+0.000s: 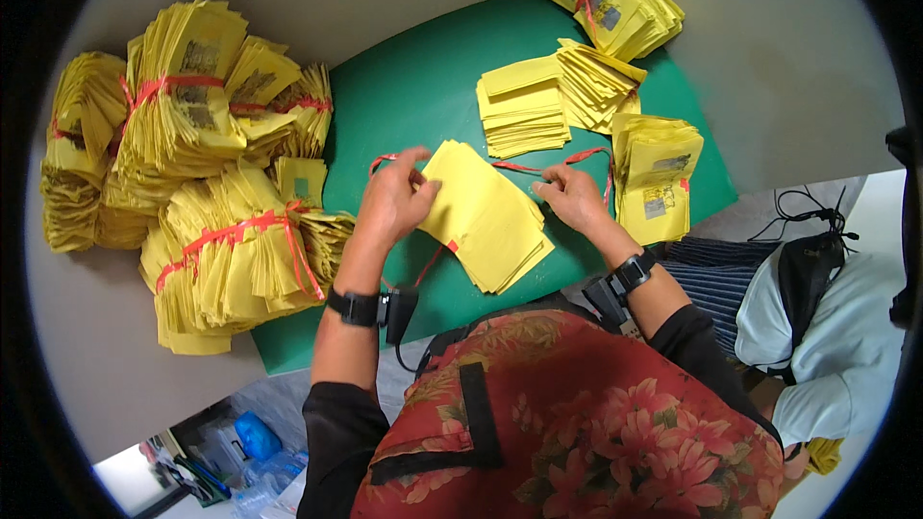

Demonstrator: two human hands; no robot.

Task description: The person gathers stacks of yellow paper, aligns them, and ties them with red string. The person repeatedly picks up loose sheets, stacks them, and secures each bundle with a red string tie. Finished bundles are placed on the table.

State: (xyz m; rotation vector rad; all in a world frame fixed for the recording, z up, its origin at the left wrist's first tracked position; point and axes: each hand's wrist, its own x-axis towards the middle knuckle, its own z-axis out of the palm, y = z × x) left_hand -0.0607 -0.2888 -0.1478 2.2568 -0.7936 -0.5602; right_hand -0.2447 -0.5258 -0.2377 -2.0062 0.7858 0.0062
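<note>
Central stack: yellow paper stack (486,216), slightly fanned, lying aslant on the green counter (404,67) between the two hands.
Left hand: left hand (392,197) at the stack's left edge; thumb and forefinger parted, other fingers curled; grip on anything underneath cannot be told.
Right hand: right hand (577,200) just beside the stack's right edge; thumb and forefinger slightly apart, remaining fingers bent under.
Red ribbon: red ribbon (514,167) runs from the stack's upper right side, over toward the right hand; contact with fingertips unclear.
Upper right: fanned pile (524,106) beside a second pile (596,86); ribbon-tied bundle (625,14) beyond.
Far right: printed stack (659,178), near the right hand.
Left side: several ribbon-tied yellow bundles (231,264), heaped together.
Wrists: black straps (361,308) on both.
</note>
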